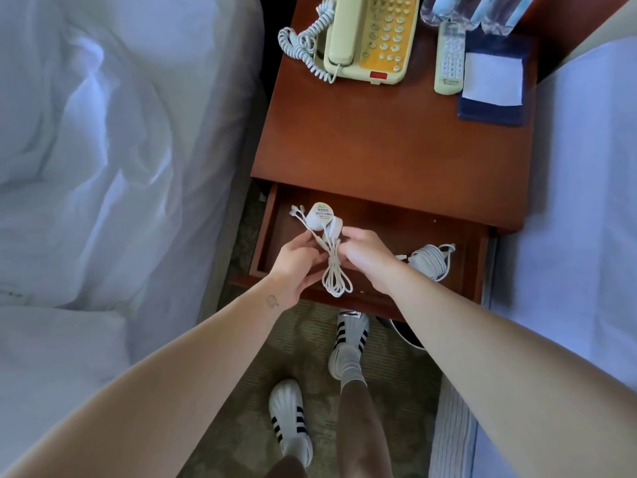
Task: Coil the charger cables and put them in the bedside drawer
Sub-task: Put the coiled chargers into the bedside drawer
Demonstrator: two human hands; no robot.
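Entry, head view. Both hands work over the open bedside drawer [386,220], pulled out toward me from under the nightstand top [379,143].

Left hand [296,262]: fingers curled under the white charger cable [333,274], thumb on the strands. Right hand [367,255]: fingertips pinching the bundle at its waist. Both hands are therefore closed on the same cable.

The cable's round labelled plug [321,215] sits at the far end of the bundle. The short connector ends [297,210] stick out far left. A loop hangs on the near side, above the drawer's front edge. The cable is held in the air, not yet in the drawer.

A second charger [431,262], already wound, lies in the right part of the drawer, just beside the right wrist.

Judgement: the step in hand is securing this coil. One cable is stowed and this one is nearly ready.

How I would run it:
- Left hand holds the waist steady while the right does the wrapping.
- Wrap the loose tail round the waist snug, not tight, with no sharp bend at the connectors.
- Tuck the end under the last turn so the coil cannot spring open.
- Hold the plug against the coil so it cannot swing.
- Lower the coil into the free left half and let go only once it rests on the drawer floor.
- Risk: the hanging loop could catch on the front edge, so gather it first.
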